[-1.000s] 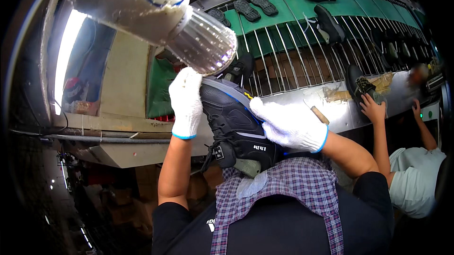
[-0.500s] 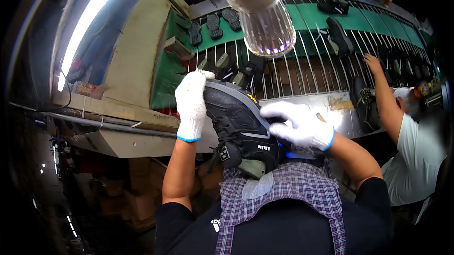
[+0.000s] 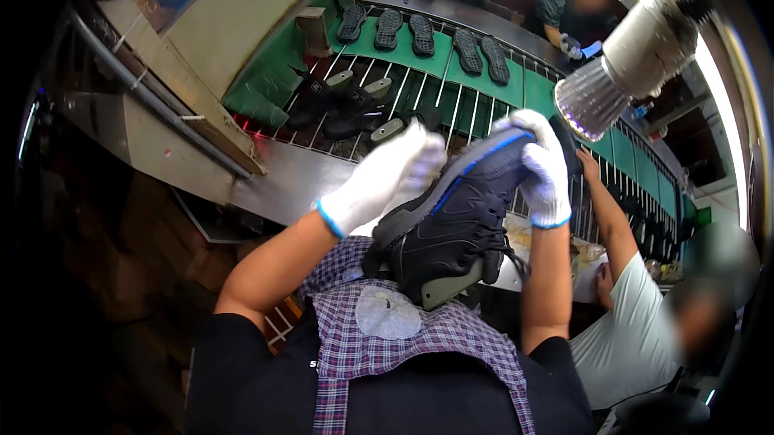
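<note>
A black lace-up shoe (image 3: 455,229) with a dark sole, a blue line along the sole's edge and a grey-green block at its ankle opening is held in front of my chest. Its toe points up and to the right. In a white knitted glove, my right hand (image 3: 546,167) is wrapped round the toe end. My left hand (image 3: 391,173), gloved alike, is raised beside the sole's side edge. Its fingers look curled but are smeared by motion, so contact with the sole cannot be made out.
Beyond my hands, a metal-rod rack over green belting (image 3: 524,92) carries several dark soles (image 3: 389,29) and black shoes (image 3: 355,116). A lamp (image 3: 617,64) hangs at upper right. A co-worker in a light shirt (image 3: 625,338) reaches in from the right; two people are at the far side.
The hold on the toe has passed from my left hand to my right. The shoe has turned, its toe swinging from upper left to upper right. The camera view has shifted.
</note>
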